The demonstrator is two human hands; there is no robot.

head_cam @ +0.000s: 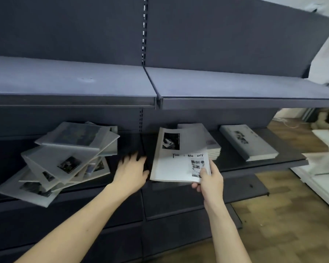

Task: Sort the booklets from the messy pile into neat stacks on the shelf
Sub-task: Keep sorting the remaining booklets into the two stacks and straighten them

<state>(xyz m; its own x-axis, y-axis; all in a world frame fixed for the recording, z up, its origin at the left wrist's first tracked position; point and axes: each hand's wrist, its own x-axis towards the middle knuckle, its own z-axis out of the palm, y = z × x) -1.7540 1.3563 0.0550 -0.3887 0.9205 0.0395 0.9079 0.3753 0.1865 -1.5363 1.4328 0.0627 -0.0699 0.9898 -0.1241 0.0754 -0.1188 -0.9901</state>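
A booklet [179, 166] was being carried from the pile [61, 160] toward the stacks, so the step in hand was judged to be the placing of one sorted item. It was held at its near right corner by the right hand [209, 179], pinched between the thumb on the cover and the fingers beneath. The booklet was tilted, its far edge raised over the shelf [254, 162] and overlapping the nearer stack [211, 143] just beyond that hand. A second stack [249, 142] lay farther to the right of the right hand, apart from the first.

The left hand [133, 171] was spread, palm down and holding nothing, over the dark shelf between the pile and the held booklet; whether it touched the shelf could not be told. The pile lay just to the left of that hand, its booklets askew and overhanging the shelf edge.

The next move was judged to call for matching the cover to the right stack, then lowering the booklet squarely so its edges lined up.
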